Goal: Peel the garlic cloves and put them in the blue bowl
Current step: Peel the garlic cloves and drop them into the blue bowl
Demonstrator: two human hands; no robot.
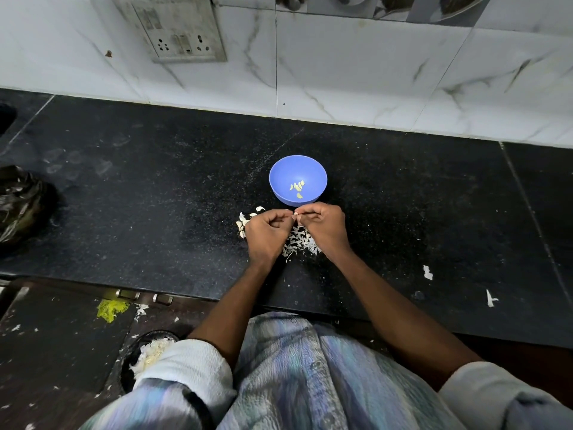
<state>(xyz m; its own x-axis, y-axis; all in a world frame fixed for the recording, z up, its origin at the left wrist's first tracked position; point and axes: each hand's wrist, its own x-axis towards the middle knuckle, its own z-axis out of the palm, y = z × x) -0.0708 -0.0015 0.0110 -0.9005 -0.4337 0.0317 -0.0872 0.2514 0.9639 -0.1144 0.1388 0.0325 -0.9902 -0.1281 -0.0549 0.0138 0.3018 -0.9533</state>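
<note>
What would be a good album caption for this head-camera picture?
Both hands, left hand and right hand, pinch a garlic clove above peel scraps, beside the blue bowl holding peeled cloves.

Your blue bowl sits upright on the black counter, a few pale peeled garlic cloves lying inside — unpeeled cloves heaped just left of it.

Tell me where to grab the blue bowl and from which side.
Take the blue bowl by its far rim, thumb inside, fingers outside, coming from above and behind. It stands upright and open, and both hands crowd the near side. Peeled cloves lie loose at the bottom, so keep it level.
</note>
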